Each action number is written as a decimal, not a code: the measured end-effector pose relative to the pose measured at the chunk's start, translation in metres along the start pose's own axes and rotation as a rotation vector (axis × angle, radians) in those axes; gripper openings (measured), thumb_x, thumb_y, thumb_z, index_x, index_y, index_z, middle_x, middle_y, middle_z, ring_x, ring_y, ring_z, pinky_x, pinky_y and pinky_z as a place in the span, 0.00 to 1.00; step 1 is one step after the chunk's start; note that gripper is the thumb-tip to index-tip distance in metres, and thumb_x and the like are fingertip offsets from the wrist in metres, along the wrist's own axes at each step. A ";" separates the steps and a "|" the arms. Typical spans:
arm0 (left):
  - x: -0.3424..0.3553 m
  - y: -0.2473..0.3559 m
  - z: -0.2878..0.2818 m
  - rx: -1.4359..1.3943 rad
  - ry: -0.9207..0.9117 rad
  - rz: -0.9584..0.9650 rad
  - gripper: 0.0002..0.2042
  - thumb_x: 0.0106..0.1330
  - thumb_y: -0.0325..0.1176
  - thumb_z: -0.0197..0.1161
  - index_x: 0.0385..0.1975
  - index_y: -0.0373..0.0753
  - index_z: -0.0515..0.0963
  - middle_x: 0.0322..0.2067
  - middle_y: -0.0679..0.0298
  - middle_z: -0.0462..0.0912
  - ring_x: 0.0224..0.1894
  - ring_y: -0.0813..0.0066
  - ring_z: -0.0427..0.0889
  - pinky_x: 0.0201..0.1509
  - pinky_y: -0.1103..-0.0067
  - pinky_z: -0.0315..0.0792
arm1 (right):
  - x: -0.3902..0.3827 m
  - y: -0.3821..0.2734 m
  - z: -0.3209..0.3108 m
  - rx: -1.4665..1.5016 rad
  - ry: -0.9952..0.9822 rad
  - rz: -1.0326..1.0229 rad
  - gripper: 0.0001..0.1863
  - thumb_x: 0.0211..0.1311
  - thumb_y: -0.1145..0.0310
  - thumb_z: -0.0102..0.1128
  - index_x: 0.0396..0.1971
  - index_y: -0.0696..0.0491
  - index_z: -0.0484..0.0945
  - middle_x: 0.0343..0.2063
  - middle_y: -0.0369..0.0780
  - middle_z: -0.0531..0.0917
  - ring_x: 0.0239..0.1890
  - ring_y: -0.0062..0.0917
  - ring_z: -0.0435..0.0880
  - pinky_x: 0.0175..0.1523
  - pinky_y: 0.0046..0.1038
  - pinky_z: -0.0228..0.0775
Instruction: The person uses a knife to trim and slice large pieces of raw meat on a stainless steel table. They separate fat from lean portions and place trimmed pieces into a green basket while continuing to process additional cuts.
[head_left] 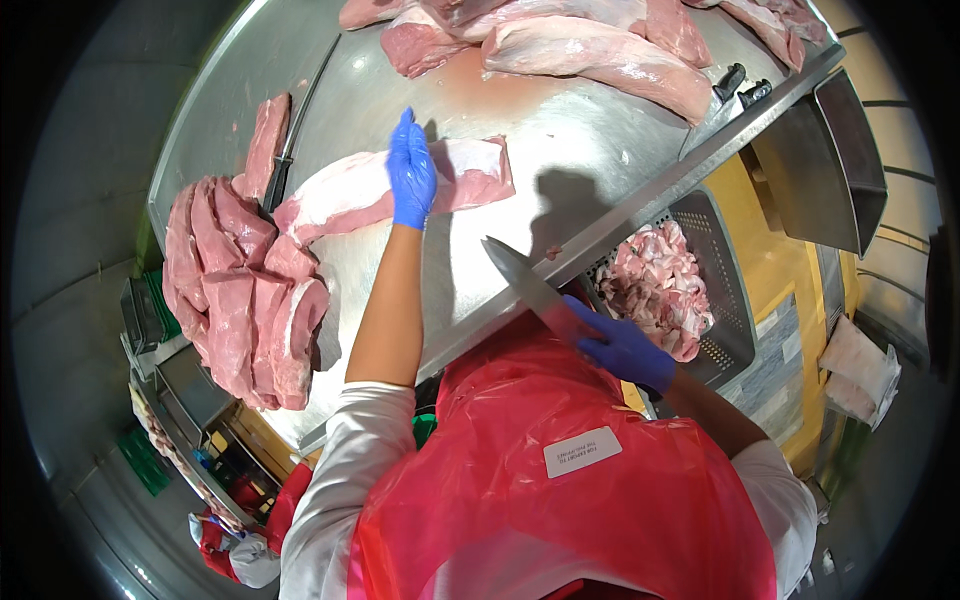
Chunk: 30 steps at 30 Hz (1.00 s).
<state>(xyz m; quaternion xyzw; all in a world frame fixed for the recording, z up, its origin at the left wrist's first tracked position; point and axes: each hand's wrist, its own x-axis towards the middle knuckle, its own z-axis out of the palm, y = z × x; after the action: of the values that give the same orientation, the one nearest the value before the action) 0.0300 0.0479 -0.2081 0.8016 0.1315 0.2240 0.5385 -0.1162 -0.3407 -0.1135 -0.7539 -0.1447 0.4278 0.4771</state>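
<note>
My left hand point(411, 172), in a blue glove, lies across a long pale-pink pork loin point(345, 195) on the metal table. Its fingers are stretched out and point away from me. White fat covers much of the loin's upper face. My right hand point(630, 348), also gloved in blue, is closed around the handle of a knife point(530, 285); most of the handle is hidden. The blade points up and left over the table's near edge, apart from the meat. Left of the loin and touching its end is a heap of trimmed pork loins point(235, 290).
A sharpening steel point(300, 115) lies by the heap. More large pork loins point(600, 60) rest at the far side. Two black-handled knives point(730, 82) lie near the raised table edge point(690, 170). Beyond it are a grey basket point(740, 310) of trimmings and a metal bin point(830, 160).
</note>
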 end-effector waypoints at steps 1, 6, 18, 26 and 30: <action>0.002 0.028 0.003 0.233 -0.131 -0.012 0.27 0.68 0.44 0.60 0.60 0.30 0.67 0.50 0.48 0.78 0.40 0.58 0.81 0.47 0.68 0.75 | -0.010 -0.004 -0.009 0.113 -0.043 0.097 0.37 0.65 0.73 0.54 0.74 0.40 0.54 0.28 0.39 0.82 0.25 0.20 0.76 0.34 0.27 0.73; -0.044 0.083 0.066 1.030 -0.461 0.230 0.22 0.60 0.46 0.64 0.39 0.30 0.72 0.36 0.43 0.76 0.41 0.46 0.77 0.44 0.57 0.72 | 0.022 -0.012 -0.024 0.359 0.332 0.097 0.36 0.66 0.74 0.53 0.73 0.40 0.57 0.26 0.35 0.78 0.24 0.13 0.71 0.30 0.20 0.68; -0.034 0.052 0.033 0.193 0.005 -0.360 0.16 0.56 0.38 0.68 0.18 0.30 0.78 0.13 0.53 0.77 0.15 0.69 0.74 0.25 0.69 0.71 | 0.157 -0.056 0.012 0.534 0.294 -0.039 0.39 0.67 0.74 0.55 0.75 0.38 0.51 0.28 0.37 0.80 0.23 0.15 0.76 0.23 0.22 0.73; -0.032 0.082 0.079 0.658 0.026 -0.053 0.13 0.56 0.36 0.65 0.21 0.30 0.79 0.19 0.44 0.80 0.24 0.48 0.82 0.31 0.62 0.74 | 0.209 -0.059 0.021 0.513 0.263 -0.079 0.40 0.66 0.76 0.54 0.75 0.44 0.48 0.31 0.39 0.79 0.23 0.16 0.75 0.24 0.23 0.70; -0.040 0.076 0.084 0.609 0.011 0.046 0.08 0.55 0.31 0.61 0.21 0.32 0.77 0.23 0.43 0.79 0.28 0.43 0.80 0.36 0.56 0.74 | 0.146 -0.042 0.065 0.464 0.240 -0.208 0.37 0.68 0.76 0.51 0.74 0.47 0.49 0.32 0.39 0.78 0.28 0.16 0.77 0.27 0.24 0.71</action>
<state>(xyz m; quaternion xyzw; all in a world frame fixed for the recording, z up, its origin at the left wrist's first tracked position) 0.0353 -0.0669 -0.1738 0.9277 0.1772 0.1908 0.2675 -0.0725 -0.1892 -0.1635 -0.6509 -0.0621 0.3057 0.6921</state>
